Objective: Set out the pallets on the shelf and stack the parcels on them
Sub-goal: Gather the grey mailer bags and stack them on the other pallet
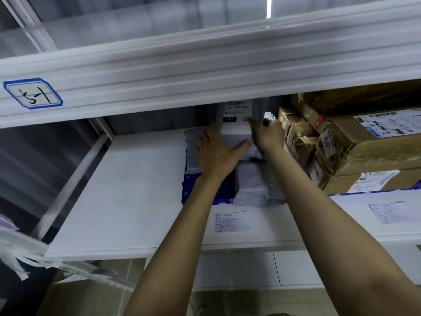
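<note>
A grey parcel (235, 127) with a white label reading 231 stands upright deep on the white shelf (136, 190), on top of other grey bagged parcels (250, 179). These lie on a blue pallet (188, 187). My left hand (215, 153) lies flat against the parcel's left side, fingers straight, thumb across its front. My right hand (267, 133) presses its right side with straight fingers. The parcel sits between both hands.
Taped brown cartons (364, 144) are stacked at the right on a second blue pallet (410, 187). The upper shelf beam (205, 71) hangs low over the opening, with a blue-edged tag (33, 93). The left half of the shelf board is bare white.
</note>
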Demonstrator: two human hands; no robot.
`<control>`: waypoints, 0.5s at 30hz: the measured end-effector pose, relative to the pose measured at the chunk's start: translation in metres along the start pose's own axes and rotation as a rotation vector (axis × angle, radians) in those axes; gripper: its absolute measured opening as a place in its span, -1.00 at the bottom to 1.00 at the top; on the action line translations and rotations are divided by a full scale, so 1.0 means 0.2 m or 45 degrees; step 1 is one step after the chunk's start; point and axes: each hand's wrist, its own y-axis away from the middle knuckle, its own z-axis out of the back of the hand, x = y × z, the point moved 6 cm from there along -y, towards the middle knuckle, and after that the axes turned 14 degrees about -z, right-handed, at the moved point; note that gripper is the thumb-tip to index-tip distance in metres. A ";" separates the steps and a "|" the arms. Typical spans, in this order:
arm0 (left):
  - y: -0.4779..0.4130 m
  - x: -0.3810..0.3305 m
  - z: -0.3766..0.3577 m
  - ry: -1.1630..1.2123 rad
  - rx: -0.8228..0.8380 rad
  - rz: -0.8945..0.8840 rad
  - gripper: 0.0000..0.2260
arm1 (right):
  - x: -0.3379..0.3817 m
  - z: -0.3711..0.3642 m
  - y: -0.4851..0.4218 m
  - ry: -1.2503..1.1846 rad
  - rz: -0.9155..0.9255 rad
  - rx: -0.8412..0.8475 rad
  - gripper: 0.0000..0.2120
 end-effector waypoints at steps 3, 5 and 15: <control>-0.01 -0.01 -0.06 0.185 0.079 -0.015 0.00 | -0.04 0.08 -0.08 0.099 -0.072 -0.102 -0.67; -0.02 -0.02 -0.10 0.262 0.143 -0.014 -0.04 | -0.07 0.11 -0.11 0.185 -0.088 -0.148 -0.68; -0.02 0.12 -0.06 0.479 -0.046 0.092 -0.55 | -0.05 0.15 -0.11 0.398 0.028 -0.310 -0.71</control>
